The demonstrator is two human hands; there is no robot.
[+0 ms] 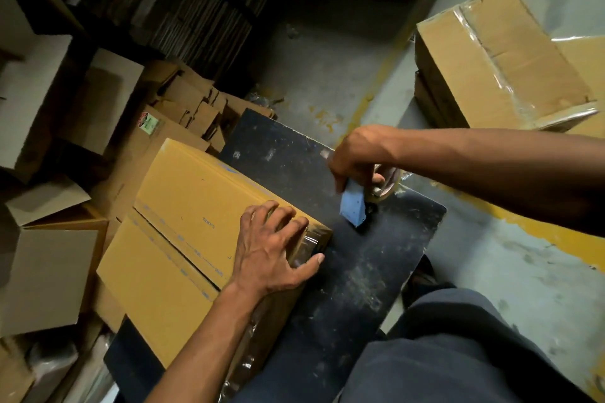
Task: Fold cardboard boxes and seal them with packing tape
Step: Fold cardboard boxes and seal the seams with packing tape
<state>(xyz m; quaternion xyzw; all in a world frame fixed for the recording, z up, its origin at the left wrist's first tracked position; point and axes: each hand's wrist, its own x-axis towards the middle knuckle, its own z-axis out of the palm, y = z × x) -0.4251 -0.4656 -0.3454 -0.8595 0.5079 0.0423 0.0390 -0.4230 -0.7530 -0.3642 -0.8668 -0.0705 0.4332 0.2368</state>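
Observation:
A yellow-brown cardboard box (183,222) lies on a black board (360,255), its two top flaps closed with a seam between them. My left hand (271,249) presses flat on the box's near right corner, fingers spread over clear tape that wraps the edge. My right hand (357,157) grips a tape dispenser (355,206) with a blue body and a roll of clear tape, just right of the box above the board. The dispenser is apart from the box.
Open and flattened cartons (49,108) pile up on the left. A taped box (501,59) sits on the grey floor at the upper right, beside a yellow floor line (540,232). My dark trouser leg (458,353) fills the lower right.

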